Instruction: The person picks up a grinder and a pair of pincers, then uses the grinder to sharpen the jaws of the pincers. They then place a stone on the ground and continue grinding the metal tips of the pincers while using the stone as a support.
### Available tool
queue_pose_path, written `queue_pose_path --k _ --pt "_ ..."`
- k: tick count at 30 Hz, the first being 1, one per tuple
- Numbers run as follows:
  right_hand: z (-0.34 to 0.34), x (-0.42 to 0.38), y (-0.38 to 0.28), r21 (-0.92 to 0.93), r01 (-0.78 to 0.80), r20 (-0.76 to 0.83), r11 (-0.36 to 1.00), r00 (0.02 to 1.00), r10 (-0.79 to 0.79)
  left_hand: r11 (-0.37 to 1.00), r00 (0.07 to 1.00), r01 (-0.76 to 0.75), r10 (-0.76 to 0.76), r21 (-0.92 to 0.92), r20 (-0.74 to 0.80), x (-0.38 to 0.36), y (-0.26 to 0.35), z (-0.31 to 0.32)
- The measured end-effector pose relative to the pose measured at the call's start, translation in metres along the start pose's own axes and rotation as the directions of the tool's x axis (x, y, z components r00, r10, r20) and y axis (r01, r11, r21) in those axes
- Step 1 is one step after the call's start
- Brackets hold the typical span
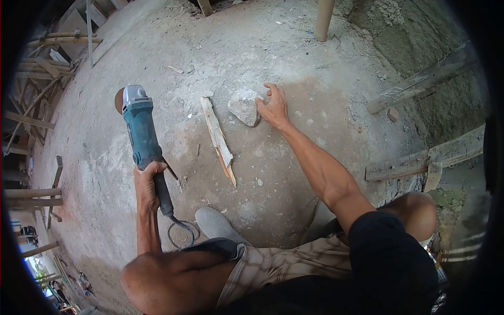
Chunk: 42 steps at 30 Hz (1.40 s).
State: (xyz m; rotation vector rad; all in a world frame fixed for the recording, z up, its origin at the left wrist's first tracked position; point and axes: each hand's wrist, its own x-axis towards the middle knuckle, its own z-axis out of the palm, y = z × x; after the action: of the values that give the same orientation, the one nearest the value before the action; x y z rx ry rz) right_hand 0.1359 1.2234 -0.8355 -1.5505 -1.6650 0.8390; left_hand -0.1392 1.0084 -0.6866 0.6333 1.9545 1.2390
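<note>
An angle grinder (142,126) with a teal body and a grey head is held in my left hand (148,181), fingers wrapped round its dark rear grip. Its brown disc (119,101) points up and away from me, and a cord (181,231) loops down from the handle's end. My right hand (273,107) reaches to a pale, rough stone (244,107) on the ground. Its fingers are apart and slightly bent, with the fingertips right at the stone's right edge. Between the grinder and the stone lies a long splintered wood strip (217,134), whitish along most of its length.
The dusty concrete floor (178,52) is strewn with small chips. Wooden beams (420,81) and a plank (428,157) stand at the right. A post (324,21) rises at the back, and stacked timber (39,79) fills the left side. My shoe (218,226) is near the cord.
</note>
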Motion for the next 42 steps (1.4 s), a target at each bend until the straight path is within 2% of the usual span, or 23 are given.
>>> queue_pose_path --k 3,5,9,11,12,14,15,17,21,23,24,26,28,30,32,33,35,36,37,39,42 --pt "0.001 0.004 0.009 -0.031 0.043 0.072 0.999 0.997 -0.041 1.0 1.0 -0.009 0.008 -0.026 -0.026 -0.006 0.006 0.007" --pt "0.004 -0.002 0.008 -0.144 0.059 0.193 0.988 0.981 -0.03 1.0 1.0 -0.003 0.003 -0.005 -0.021 -0.006 0.006 0.007" --pt "0.012 -0.014 0.003 -0.109 0.038 0.172 0.993 0.985 -0.019 0.999 1.0 0.007 -0.007 0.034 -0.005 -0.001 0.003 0.005" --pt "0.015 -0.012 0.001 -0.171 -0.046 0.201 0.984 0.976 0.081 1.0 1.0 0.009 -0.009 0.016 -0.001 -0.001 0.004 0.006" --pt "0.013 -0.01 0.006 -0.17 -0.047 0.2 0.984 0.976 0.081 1.0 1.0 0.01 -0.01 -0.008 0.004 -0.001 0.005 0.006" --pt "0.006 -0.005 0.023 0.052 -0.15 0.305 0.987 0.944 0.127 1.0 1.0 0.002 -0.002 -0.012 0.007 -0.002 0.004 0.006" --pt "0.004 -0.007 0.028 0.052 -0.146 0.3 0.988 0.946 0.124 1.0 1.0 -0.005 0.005 -0.015 0.007 -0.001 0.005 0.007" --pt "0.002 -0.017 0.04 -0.01 0.033 0.26 0.999 0.965 -0.03 1.0 1.0 -0.013 0.013 0.003 0.009 -0.001 0.005 0.008" --pt "0.006 -0.024 0.042 0.082 -0.011 0.26 0.997 0.966 -0.011 0.999 1.0 -0.015 0.014 0.045 0.01 -0.003 0.008 0.01" --pt "0.016 -0.028 0.041 -0.003 0.046 0.029 0.999 0.999 -0.046 0.998 0.999 -0.032 0.031 0.05 0.016 -0.005 0.009 0.013" --pt "0.018 -0.03 0.036 -0.002 0.047 0.028 0.999 0.999 -0.047 0.997 0.999 -0.05 0.05 0.051 0.018 -0.006 0.01 0.015" --pt "0.017 -0.037 0.013 -0.036 0.061 -0.3 0.997 0.951 -0.069 0.997 0.998 -0.053 0.052 0.057 0.024 -0.009 0.013 0.021" --pt "0.014 -0.053 -0.018 0.242 0.015 0.014 0.97 1.0 -0.019 0.997 0.997 -0.055 0.052 0.056 0.062 -0.005 0.011 0.022" --pt "0.012 -0.07 -0.063 0.363 0.024 0.315 0.932 0.938 -0.147 0.995 0.996 -0.061 0.056 0.081 0.072 -0.001 0.01 0.027" --pt "0.012 -0.085 -0.114 0.463 -0.018 0.457 0.886 0.862 -0.221 0.992 0.994 -0.071 0.062 0.105 0.089 -0.001 0.014 0.033" --pt "0.021 -0.088 -0.123 0.471 -0.016 0.46 0.882 0.858 -0.23 0.991 0.992 -0.084 0.073 0.103 0.104 -0.001 0.016 0.037" --pt "0.037 -0.092 -0.142 0.499 -0.071 0.287 0.864 0.954 -0.088 0.989 0.984 -0.081 0.06 0.126 0.166 -0.005 0.024 0.042" --pt "0.031 -0.085 -0.143 0.513 -0.173 0.37 0.84 0.928 -0.035 0.986 0.979 -0.111 0.088 0.121 0.184 -0.003 0.023 0.042" --pt "0.036 -0.079 -0.135 0.526 -0.161 0.373 0.835 0.926 -0.057 0.983 0.971 -0.144 0.118 0.114 0.206 -0.002 0.023 0.044" --pt "0.057 -0.068 -0.111 0.597 -0.22 0.348 0.771 0.938 -0.001 0.98 0.959 -0.16 0.126 0.117 0.254 -0.003 0.029 0.046" --pt "0.059 -0.09 -0.113 0.595 -0.199 0.326 0.779 0.945 -0.008 0.983 0.948 -0.174 0.151 0.06 0.279 -0.006 0.042 0.053"
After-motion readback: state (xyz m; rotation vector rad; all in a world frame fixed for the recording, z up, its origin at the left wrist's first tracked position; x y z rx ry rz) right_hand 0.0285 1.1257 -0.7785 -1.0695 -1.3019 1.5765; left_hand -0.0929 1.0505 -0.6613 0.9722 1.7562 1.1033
